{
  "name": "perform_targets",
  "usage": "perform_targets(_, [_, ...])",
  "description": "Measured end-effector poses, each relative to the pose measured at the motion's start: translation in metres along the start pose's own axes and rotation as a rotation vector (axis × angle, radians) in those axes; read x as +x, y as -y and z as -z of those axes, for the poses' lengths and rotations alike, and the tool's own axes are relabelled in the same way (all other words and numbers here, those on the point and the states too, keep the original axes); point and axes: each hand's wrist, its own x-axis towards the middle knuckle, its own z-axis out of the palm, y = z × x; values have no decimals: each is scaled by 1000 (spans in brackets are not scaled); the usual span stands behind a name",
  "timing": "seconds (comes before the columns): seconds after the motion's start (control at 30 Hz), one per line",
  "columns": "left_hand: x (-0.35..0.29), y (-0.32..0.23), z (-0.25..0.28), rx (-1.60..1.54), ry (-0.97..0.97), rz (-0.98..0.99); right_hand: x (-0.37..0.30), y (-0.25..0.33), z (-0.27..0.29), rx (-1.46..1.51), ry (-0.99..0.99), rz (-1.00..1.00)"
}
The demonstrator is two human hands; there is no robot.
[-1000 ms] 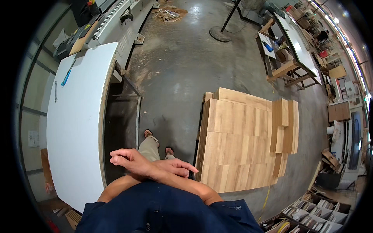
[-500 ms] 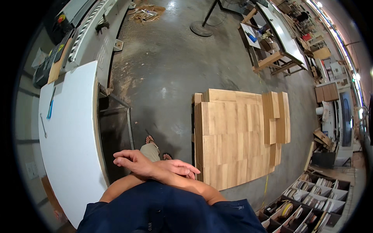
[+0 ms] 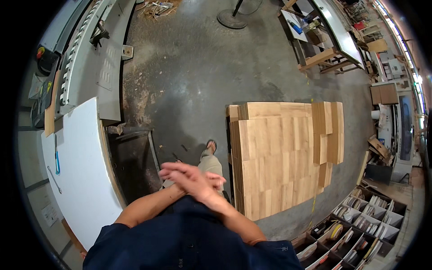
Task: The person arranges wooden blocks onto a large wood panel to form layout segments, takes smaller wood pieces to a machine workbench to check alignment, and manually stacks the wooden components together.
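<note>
My forearms reach in from both sides, and my hands overlap in front of my body. My right hand point(image 3: 192, 181) lies across the top, its fingers stretched to the left and slightly blurred; nothing is in it. Beneath it is my left hand point(image 3: 217, 180), mostly covered, with outstretched fingertips poking out on the right. I see no object in either hand. Closest on the right is a wide, low stack of wood-grain boards point(image 3: 274, 153), with several shorter pieces point(image 3: 325, 130) piled along its right side.
A white-topped table point(image 3: 78, 166) on the left carries a blue-handled tool point(image 3: 57, 162) and a wrench point(image 3: 54, 180). Beyond it stands a long grey machine point(image 3: 101, 67). Ahead are a round stand base point(image 3: 231, 19) and a workbench point(image 3: 342, 40). A compartmented rack point(image 3: 355, 229) holds rolls at lower right.
My hands have drawn together from crossed wrists, right hand now over the left. One foot has stepped forward, and the view has shifted, with the machine and boards seen from slightly elsewhere.
</note>
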Motion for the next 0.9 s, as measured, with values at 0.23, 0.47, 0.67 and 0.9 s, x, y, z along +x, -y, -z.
perform_targets(0.23, [118,-64,75,205,-342,-59,2,0,257,-179,-815,-62])
perform_targets(0.47, [274,-111,126,350,-484,12,39,22,537,-1178,-966,-334])
perform_targets(0.67, [432,-120,165,171,-568,92,91,64,661,-1866,-360,-534])
perform_targets(0.9, [503,-104,169,23,-725,-146,103,54,718,-1832,-144,-524])
